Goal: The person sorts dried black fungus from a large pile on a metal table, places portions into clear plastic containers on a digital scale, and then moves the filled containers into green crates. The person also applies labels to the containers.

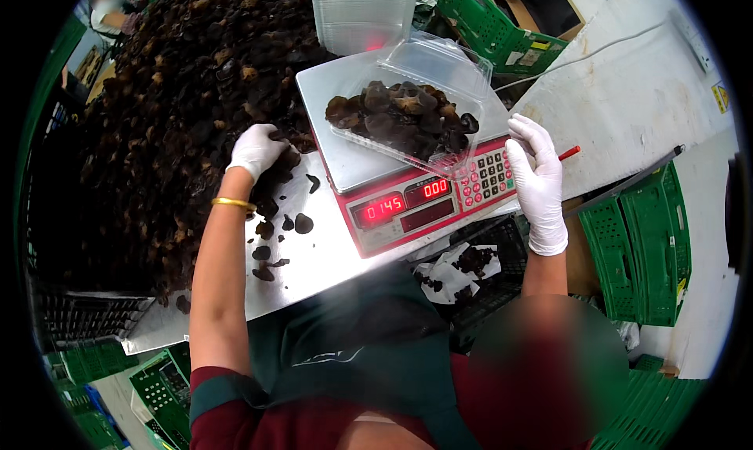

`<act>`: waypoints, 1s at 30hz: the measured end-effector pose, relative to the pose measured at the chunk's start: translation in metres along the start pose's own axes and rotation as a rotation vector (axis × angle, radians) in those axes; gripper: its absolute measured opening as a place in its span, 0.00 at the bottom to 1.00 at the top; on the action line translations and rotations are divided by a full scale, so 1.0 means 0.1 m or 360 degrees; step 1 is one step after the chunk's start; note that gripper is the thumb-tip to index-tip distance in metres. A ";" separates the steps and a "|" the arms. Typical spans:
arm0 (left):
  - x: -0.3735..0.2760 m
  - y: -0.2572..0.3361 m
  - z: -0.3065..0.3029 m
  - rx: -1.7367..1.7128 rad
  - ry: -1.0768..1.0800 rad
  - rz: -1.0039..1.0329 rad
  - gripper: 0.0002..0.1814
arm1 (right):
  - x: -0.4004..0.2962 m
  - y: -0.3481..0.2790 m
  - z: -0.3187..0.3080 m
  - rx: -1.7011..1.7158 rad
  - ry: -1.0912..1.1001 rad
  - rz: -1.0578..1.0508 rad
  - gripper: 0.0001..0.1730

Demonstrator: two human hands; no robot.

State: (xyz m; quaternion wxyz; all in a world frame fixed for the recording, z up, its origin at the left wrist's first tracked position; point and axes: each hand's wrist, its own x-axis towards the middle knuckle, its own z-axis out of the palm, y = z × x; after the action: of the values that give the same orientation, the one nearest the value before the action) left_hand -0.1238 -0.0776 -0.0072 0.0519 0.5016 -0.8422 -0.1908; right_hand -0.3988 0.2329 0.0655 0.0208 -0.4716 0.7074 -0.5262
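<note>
My left hand, in a white glove, curls its fingers around dark wood ear mushrooms at the edge of a large heap; its fingertips are partly hidden. My right hand, also gloved, is held up beside the scale's keypad with thumb and fingers apart, nothing in it. Between the hands stands a red digital scale with lit red digits. On its metal platform a clear plastic clamshell container sits askew, lid raised at the back, with a mound of wood ear mushrooms inside.
Loose mushroom pieces lie on the metal table. Behind the scale rises a stack of clear containers. Green crates stand at right, and a black crate sits below the table edge. Another person is at far left.
</note>
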 end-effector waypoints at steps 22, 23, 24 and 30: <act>-0.54 2.02 -0.20 -0.0244 0.0425 0.1658 0.31 | 0.41 -0.11 0.48 -0.0055 -0.0296 -0.0354 0.26; -0.57 1.96 -0.30 -0.0307 0.0422 0.1692 0.33 | 0.42 -0.08 0.47 -0.0044 -0.0284 -0.0353 0.25; -0.53 1.89 -0.45 -0.0411 0.0274 0.1728 0.34 | 0.43 -0.12 0.44 -0.0143 -0.0325 -0.0365 0.25; -0.50 1.16 -0.91 -0.0886 0.0530 0.0939 0.14 | 0.47 -0.07 0.15 0.0169 -0.0133 -0.0130 0.19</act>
State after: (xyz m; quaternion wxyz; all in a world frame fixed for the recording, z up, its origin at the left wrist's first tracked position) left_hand -0.1698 -0.0095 0.1256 0.3726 0.2304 -0.8460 -0.3040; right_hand -0.4125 0.1900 0.0864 0.0537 -0.5197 0.6572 -0.5432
